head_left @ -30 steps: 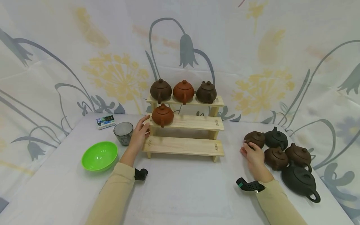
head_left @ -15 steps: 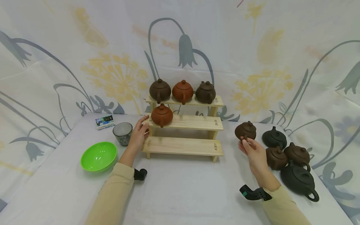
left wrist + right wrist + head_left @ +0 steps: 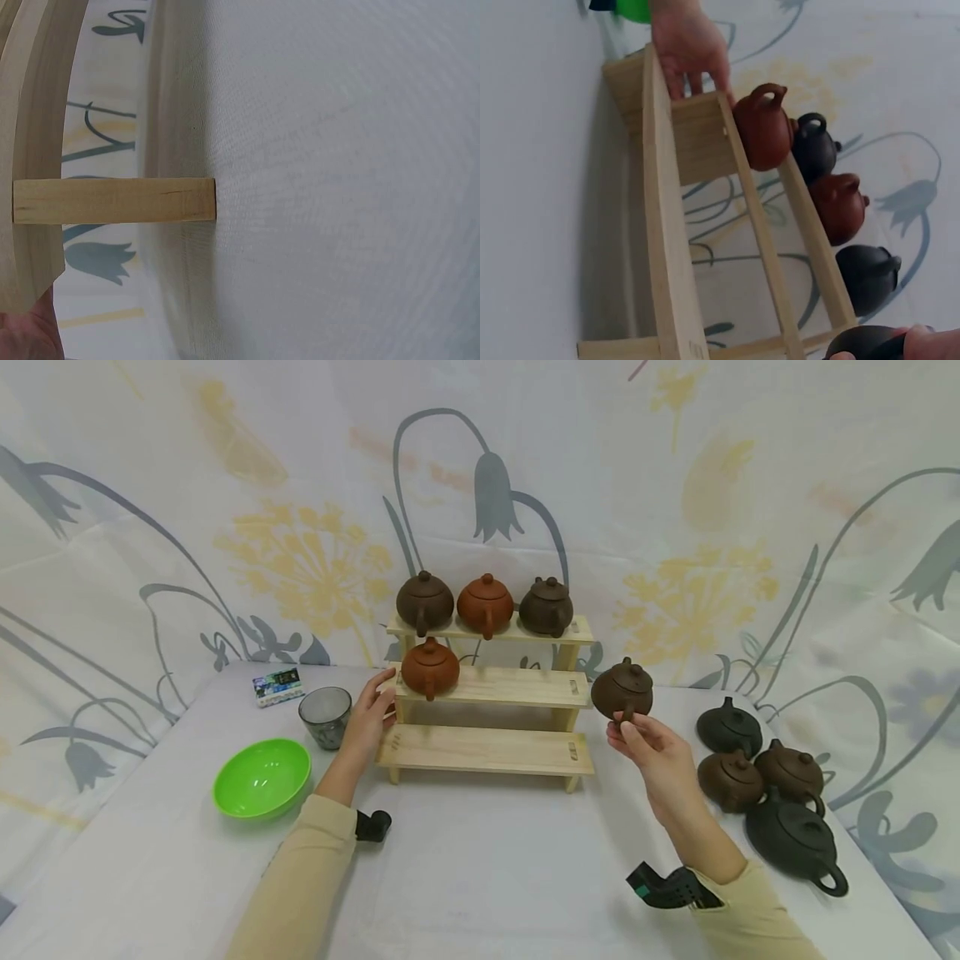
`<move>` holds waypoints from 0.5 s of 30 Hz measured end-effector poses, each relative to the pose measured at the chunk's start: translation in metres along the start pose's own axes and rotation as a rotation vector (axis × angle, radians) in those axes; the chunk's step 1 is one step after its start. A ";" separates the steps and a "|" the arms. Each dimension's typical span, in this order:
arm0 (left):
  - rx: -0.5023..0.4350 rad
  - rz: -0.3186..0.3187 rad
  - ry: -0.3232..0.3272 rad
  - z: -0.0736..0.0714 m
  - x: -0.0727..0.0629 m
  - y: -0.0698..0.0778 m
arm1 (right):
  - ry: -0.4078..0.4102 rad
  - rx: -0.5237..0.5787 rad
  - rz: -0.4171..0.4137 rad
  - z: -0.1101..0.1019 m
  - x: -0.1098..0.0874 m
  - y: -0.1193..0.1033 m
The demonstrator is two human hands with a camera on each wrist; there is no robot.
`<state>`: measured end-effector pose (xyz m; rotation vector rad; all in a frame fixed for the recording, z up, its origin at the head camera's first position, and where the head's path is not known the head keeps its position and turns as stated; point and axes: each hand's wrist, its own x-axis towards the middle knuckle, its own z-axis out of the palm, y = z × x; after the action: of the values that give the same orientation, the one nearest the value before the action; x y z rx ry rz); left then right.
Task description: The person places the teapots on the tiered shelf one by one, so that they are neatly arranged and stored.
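My right hand (image 3: 663,760) pinches a small dark brown teapot (image 3: 624,690) by its handle, raised just right of the wooden stand's (image 3: 491,747) middle tier. The right wrist view catches this teapot (image 3: 862,341) only partly, at the bottom edge. My left hand (image 3: 367,718) touches the stand's left side with fairly straight fingers; in the right wrist view, that hand (image 3: 690,45) meets the side panel, fingertips partly hidden. An orange-red teapot (image 3: 430,668) sits at the middle tier's left end. On the top tier stand a dark teapot (image 3: 424,602), an orange-red teapot (image 3: 485,604) and another dark teapot (image 3: 546,607).
Several teapots (image 3: 795,839) cluster at the right of the white table (image 3: 487,877). On the left are a green bowl (image 3: 262,779), a grey glass cup (image 3: 326,717) close to the left forearm, and a small patterned box (image 3: 277,687). A printed cloth (image 3: 300,485) hangs behind.
My right hand has lifted the brown teapot out of the right-hand cluster and carried it left, up beside the stand. The left hand has stayed at the stand's side.
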<state>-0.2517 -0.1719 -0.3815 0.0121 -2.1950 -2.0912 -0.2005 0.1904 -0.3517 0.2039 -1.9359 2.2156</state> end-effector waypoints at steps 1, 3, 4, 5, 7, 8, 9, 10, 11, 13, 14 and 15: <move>0.001 0.000 0.000 0.000 0.000 0.000 | -0.012 -0.008 -0.001 0.003 -0.001 -0.001; 0.004 0.000 -0.002 0.000 0.000 -0.001 | -0.033 -0.031 0.005 0.009 -0.001 -0.003; 0.006 0.002 -0.004 0.000 0.000 -0.001 | -0.043 -0.045 0.010 0.013 -0.002 -0.004; 0.005 0.004 -0.005 -0.001 0.000 -0.001 | -0.054 -0.062 0.018 0.016 -0.002 -0.005; 0.004 0.006 -0.008 -0.001 0.000 -0.002 | -0.073 -0.089 0.035 0.024 -0.002 -0.006; 0.004 0.008 -0.009 -0.002 0.000 -0.002 | -0.081 -0.099 0.041 0.027 -0.002 -0.007; 0.001 0.009 -0.009 -0.002 0.000 -0.002 | -0.089 -0.109 0.046 0.030 -0.002 -0.007; -0.001 0.009 -0.009 -0.002 0.000 -0.002 | -0.096 -0.115 0.051 0.034 -0.002 -0.007; 0.001 0.009 -0.009 -0.002 0.000 -0.002 | -0.102 -0.114 0.054 0.036 -0.002 -0.007; 0.001 0.009 -0.010 -0.002 0.001 -0.002 | -0.115 -0.113 0.058 0.042 -0.001 -0.007; 0.002 0.009 -0.011 -0.001 0.001 -0.002 | -0.121 -0.109 0.059 0.044 -0.001 -0.007; 0.000 0.008 -0.011 -0.001 0.001 -0.002 | -0.130 -0.106 0.059 0.047 -0.001 -0.007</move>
<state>-0.2527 -0.1731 -0.3836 -0.0083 -2.1971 -2.0924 -0.1993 0.1450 -0.3386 0.2848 -2.1469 2.1784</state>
